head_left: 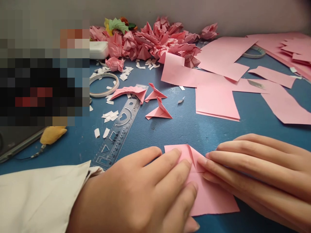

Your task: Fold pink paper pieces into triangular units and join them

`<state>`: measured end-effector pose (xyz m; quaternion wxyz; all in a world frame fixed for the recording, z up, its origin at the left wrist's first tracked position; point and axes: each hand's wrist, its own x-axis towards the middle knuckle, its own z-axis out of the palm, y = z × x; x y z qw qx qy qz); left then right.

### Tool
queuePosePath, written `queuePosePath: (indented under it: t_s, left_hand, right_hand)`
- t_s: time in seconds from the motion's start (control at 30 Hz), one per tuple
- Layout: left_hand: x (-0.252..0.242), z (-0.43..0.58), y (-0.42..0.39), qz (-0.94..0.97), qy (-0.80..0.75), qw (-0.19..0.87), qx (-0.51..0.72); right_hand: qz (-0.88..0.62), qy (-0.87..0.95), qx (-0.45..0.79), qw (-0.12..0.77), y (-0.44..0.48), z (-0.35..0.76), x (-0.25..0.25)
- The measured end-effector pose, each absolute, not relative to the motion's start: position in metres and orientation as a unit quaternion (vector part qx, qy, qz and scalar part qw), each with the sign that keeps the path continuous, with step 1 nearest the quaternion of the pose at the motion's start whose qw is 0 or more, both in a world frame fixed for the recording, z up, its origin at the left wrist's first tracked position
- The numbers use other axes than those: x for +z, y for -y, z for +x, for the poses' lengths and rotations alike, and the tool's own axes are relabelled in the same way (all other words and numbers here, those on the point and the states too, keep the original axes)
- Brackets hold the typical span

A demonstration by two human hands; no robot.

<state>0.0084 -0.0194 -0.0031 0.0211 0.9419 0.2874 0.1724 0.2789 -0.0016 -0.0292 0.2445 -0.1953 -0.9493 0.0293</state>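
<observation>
1. I see the pink paper square (209,194) on the blue table (255,123) at the near edge, one corner folded inward.
2. Left hand (145,191) lies flat, fingers together, pinning the sheet so it cannot slip.
3. Right hand (262,174) presses its fingertips (206,161) on the fold, flattening the crease.
4. Clear stencil ruler (119,129), folded pink pieces (159,111) and spare sheets (216,103) sit beyond, within reach.

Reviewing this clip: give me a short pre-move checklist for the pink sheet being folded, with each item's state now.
1. Left hand pressing flat on the pink sheet: ok.
2. Right hand fingers on the folded flap: ok.
3. Sheet lies flat on the blue table: ok.
4. Clear ruler apart from the sheet: ok.
5. Crease alignment under the fingers: cannot tell.
6. Finished folded pieces out of the way: ok.
</observation>
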Motion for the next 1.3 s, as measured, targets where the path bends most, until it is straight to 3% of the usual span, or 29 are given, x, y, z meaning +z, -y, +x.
queuePosePath:
  t_s: [0.4,0.77,1.0,1.3]
  left_hand:
    - [0.005,0.000,0.007,0.967,-0.195,0.019,0.161]
    - [0.004,0.001,0.004,0.969,-0.170,-0.021,0.176]
    - [0.002,0.003,0.001,0.969,-0.175,-0.009,0.176]
    - [0.003,0.004,0.001,0.954,-0.195,-0.017,0.229]
  right_hand:
    - [-0.202,0.952,0.046,0.225,-0.002,0.274,-0.024]
    - [-0.207,0.941,0.034,0.266,-0.005,0.265,-0.022]
    - [-0.257,0.944,0.005,0.205,-0.005,0.263,-0.024]
    - [-0.209,0.935,0.051,0.284,-0.002,0.267,-0.018]
